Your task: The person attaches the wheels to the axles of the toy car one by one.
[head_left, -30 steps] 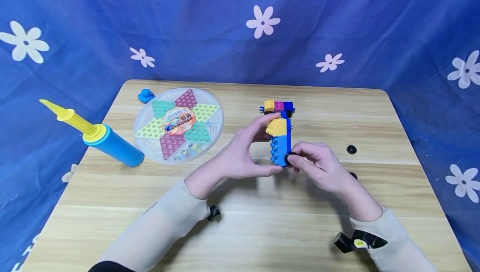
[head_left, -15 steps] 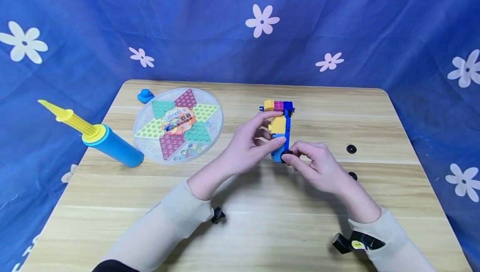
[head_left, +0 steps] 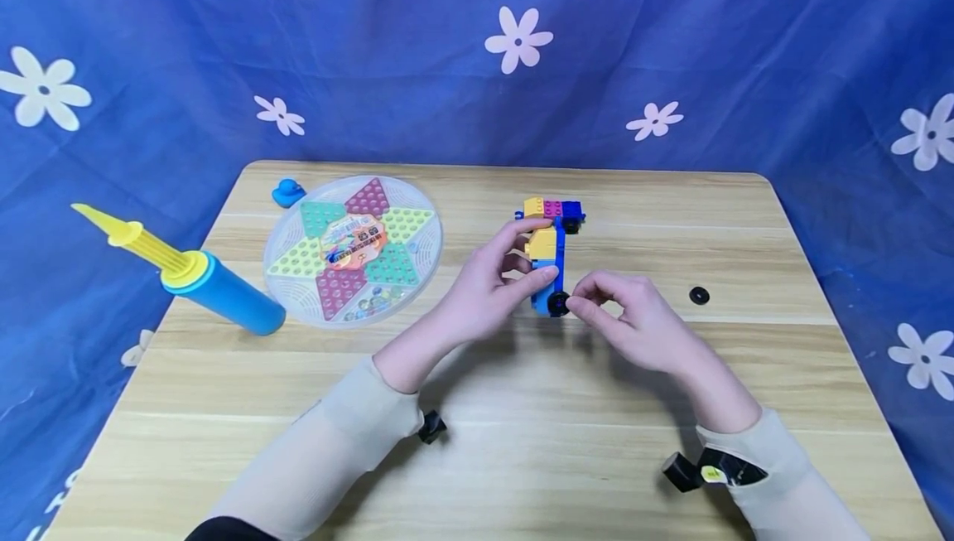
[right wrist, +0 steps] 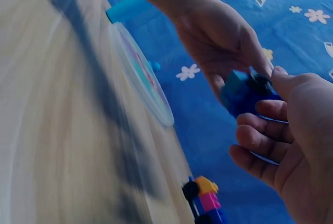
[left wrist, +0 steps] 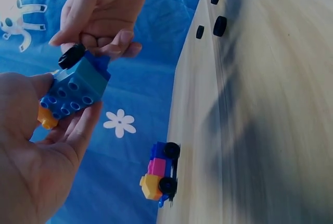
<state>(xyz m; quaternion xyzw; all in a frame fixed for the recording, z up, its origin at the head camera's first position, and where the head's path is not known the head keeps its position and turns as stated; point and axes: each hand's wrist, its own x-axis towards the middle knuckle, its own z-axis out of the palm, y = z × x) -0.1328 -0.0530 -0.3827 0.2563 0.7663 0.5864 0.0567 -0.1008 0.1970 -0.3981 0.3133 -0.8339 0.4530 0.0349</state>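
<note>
My left hand grips a block-built toy car, with a yellow block, a light blue studded block and a dark blue base. It is held on end above the table, thumb across its side. At its lower end sits a black wheel. My right hand has thumb and index fingertips at the wheel's right edge, pinching it lightly as far as I can see. In the right wrist view the remaining right fingers are loosely curled, and part of the car is dim and covered.
Another toy car in yellow, pink and dark blue stands behind. Three loose black wheels show in the left wrist view, one a larger-looking wheel. At left are a Chinese checkers board, a blue duck and a hand pump.
The held car has turned so the wheel's face shows, and shifted slightly left. My left thumb moved up from its lower end onto its side. My right fingertips slid to the wheel's edge.
</note>
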